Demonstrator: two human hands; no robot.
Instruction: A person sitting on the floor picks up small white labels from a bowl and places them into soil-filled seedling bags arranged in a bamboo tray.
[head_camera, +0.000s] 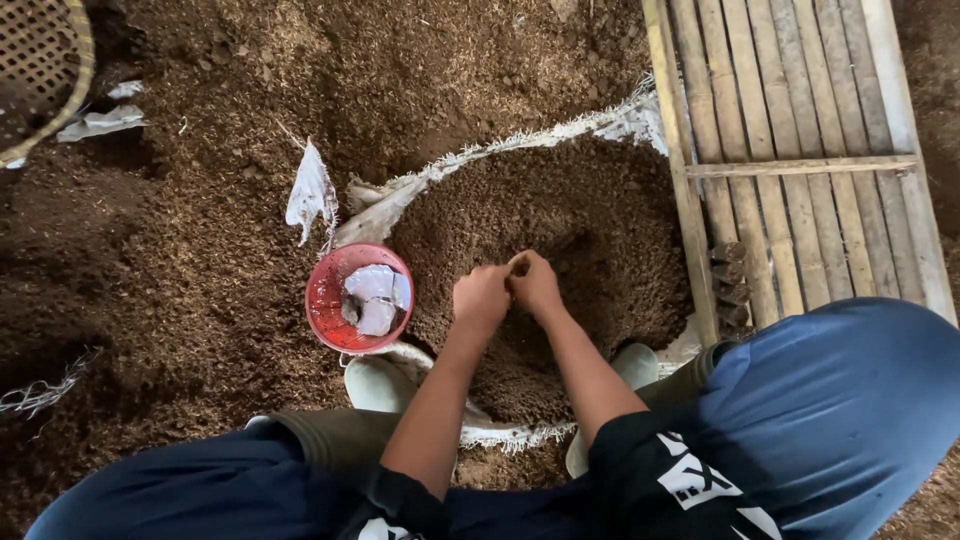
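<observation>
Both hands meet near the middle of the frame, left hand (480, 298) and right hand (535, 283) touching, fingers curled over the brown soil pile (560, 220); what they pinch is too small to tell. That pile sits on a white sack (420, 185) stretching from lower left to upper right. Just left stands a red basket (325, 300) with white scraps

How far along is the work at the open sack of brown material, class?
Done: the white sack lies open, heaped with brown material; the red basket already holds pale pieces. In hand: left hand and right hand meet over the heap, pinching something too small to tell. Left: most of the heap looks undisturbed.
</observation>
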